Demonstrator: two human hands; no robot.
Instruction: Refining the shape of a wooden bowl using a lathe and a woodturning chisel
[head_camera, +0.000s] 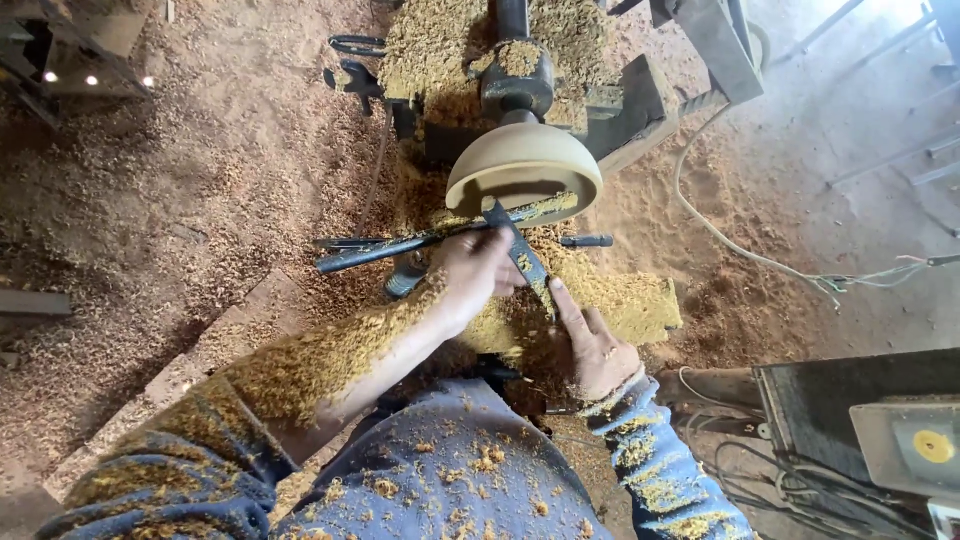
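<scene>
Both hands worked just below the centre of the view. At about 11 o'clock from the other, the left hand (478, 275) was closed around a long dark tool (523, 255), its forearm thick with wood shavings. Sitting at 5 o'clock from it, the right hand (597, 350) had fingers wrapped low on the same tool and the forefinger stretched along the shaft, pointing toward 11 o'clock. So each hand was clamped on the tool, the two a little apart.

Sawdust (180, 200) covered the floor across the whole left half and banked up around the machine. At 12 o'clock stood the lathe (515, 80), its dark head heaped with shavings. Mounted on it, just above the hands, was a pale wooden bowl (525, 165), rounded side up. The tool's tip met the bowl's lower rim at about 6 o'clock on the bowl. A dark bar (400, 248) ran crosswise under the rim, from 9 to 3 o'clock, with the tool lying across it. A light cable (720, 235) trailed over the floor at 3 o'clock, and a grey box (870, 410) sat at 4 o'clock.
</scene>
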